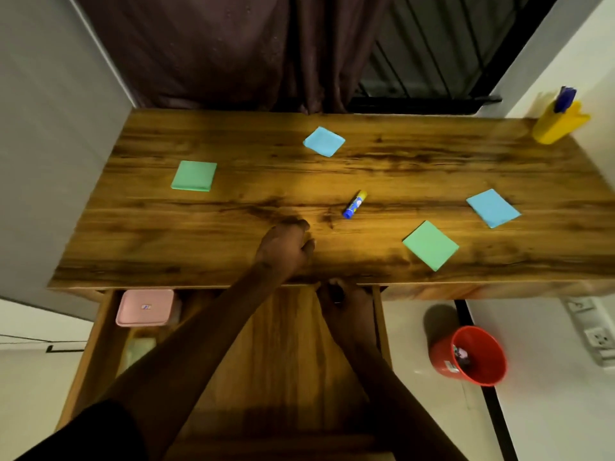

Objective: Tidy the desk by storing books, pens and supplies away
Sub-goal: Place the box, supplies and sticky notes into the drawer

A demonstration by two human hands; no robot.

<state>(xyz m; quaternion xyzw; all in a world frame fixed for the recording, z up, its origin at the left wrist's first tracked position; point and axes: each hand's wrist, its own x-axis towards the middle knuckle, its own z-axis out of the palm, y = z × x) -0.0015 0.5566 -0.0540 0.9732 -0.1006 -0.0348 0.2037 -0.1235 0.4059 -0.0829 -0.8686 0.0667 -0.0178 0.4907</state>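
Note:
On the wooden desk (pixel 233 247) lie two green sticky-note pads (pixel 194 175) (pixel 431 245), two blue pads (pixel 324 141) (pixel 493 207) and a blue-and-yellow glue stick (pixel 354 204). My left hand (pixel 286 247) rests on the desk near its front edge. Its fingers are curled and nothing shows in them. My right hand (pixel 342 297) reaches into the open drawer (pixel 100 354) just under the desk edge. Its fingers are in shadow around something dark that I cannot make out. A pink lidded box (pixel 145 307) sits at the drawer's back left.
A yellow pen holder (pixel 559 123) with blue pens stands at the desk's far right corner. On the floor to the right are a red bin (pixel 472 356) and a white power strip (pixel 595 337). A curtain hangs behind the desk, with walls on both sides.

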